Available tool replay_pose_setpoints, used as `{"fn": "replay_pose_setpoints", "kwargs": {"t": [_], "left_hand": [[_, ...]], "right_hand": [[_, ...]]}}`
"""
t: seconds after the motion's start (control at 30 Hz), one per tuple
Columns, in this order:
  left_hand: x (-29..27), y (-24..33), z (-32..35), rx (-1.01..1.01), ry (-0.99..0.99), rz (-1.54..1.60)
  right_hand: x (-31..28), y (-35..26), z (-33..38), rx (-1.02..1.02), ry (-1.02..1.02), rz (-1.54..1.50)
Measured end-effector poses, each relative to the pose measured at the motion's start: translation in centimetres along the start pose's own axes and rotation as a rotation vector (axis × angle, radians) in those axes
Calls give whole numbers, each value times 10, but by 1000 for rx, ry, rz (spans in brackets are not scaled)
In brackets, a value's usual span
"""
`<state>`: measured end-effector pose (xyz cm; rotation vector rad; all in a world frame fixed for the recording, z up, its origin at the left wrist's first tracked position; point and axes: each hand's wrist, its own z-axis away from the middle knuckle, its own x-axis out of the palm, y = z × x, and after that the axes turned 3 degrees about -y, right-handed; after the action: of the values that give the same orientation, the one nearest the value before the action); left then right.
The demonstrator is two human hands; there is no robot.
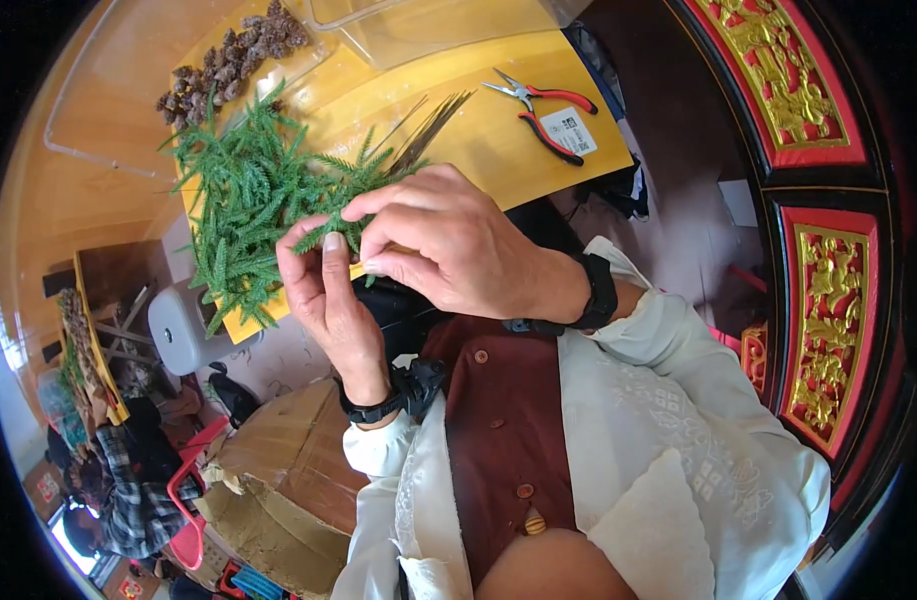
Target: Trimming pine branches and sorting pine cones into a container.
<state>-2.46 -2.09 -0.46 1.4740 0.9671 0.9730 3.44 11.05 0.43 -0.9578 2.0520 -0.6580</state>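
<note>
Both of my hands meet over the near edge of the yellow table. My left hand (328,305) pinches a small green artificial pine sprig (316,238) between thumb and fingers. Close against it, my right hand (458,245) has its thumb and fingers pressed together at the sprig; what lies between its fingertips is mostly hidden. Just left of and beyond my hands lies a heap of green pine sprigs (233,200). More green needles (353,178) show right behind my fingers, with a bundle of thin dark wires (433,130) beside them.
Red-handled pliers (538,108) lie open on the yellow table (458,75), over a white label (568,130). Brown pine cones (233,62) sit at the far left, a clear plastic bin (428,20) at the back. A torn cardboard box (278,490) stands lower left; another person (133,480) sits beyond.
</note>
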Motion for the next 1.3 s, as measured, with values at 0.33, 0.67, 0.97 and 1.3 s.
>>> {"fn": "replay_pose_setpoints", "kwargs": {"t": [0.33,0.67,0.97,1.3], "left_hand": [[11,1,2,260,187,-680],[12,-3,5,348,176,-758],[19,4,9,45,76,-119],[-1,-14,1,-227,45,270]], "right_hand": [[2,2,-4,428,52,-190],[0,3,-4,493,-9,-118],[1,7,-5,434,61,-142],[12,10,0,286,149,6]]}}
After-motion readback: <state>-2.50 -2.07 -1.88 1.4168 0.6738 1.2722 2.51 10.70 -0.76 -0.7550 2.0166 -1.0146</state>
